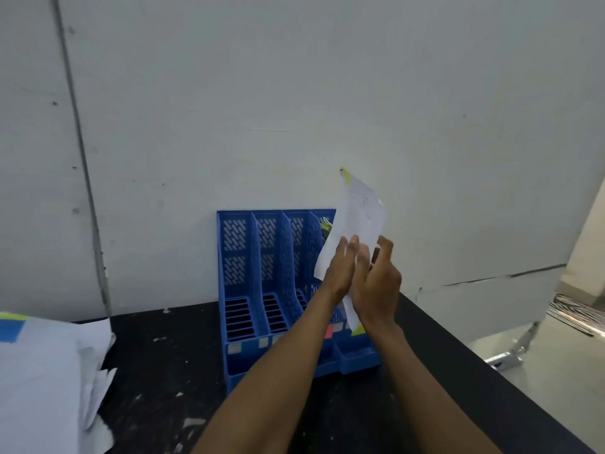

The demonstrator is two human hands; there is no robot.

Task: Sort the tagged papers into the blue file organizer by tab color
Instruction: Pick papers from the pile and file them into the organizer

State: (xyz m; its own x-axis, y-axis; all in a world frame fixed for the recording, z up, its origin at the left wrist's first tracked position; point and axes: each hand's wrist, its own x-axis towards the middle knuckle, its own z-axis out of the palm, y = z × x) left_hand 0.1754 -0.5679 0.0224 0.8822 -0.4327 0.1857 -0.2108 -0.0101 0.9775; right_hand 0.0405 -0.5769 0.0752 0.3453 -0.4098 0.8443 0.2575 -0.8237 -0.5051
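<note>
Paper pile (42,371) left, tagged paper (358,211) masks organizer (242,290)

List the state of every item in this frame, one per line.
held paper, raised upright, yellow-green tab on top corner
left grip, fingers straight, pressing the held paper
right grip, fingers curled round the held paper
blue file organizer, standing upright; rightmost slot holds something yellow-green
paper pile, lying loose on table

1. File organizer (242,290), centre: blue, with a slanted-slot perforation pattern.
2. Paper (357,217), centre right: white, faint markings; yellow-green tabs (346,175) at top and bottom corners.
3. Label (329,330) on the organizer's front: pink.
4. Table (157,371): black, white flecks.
5. Paper pile (39,381), lower left: white, with blue and yellow-green patches.
</note>
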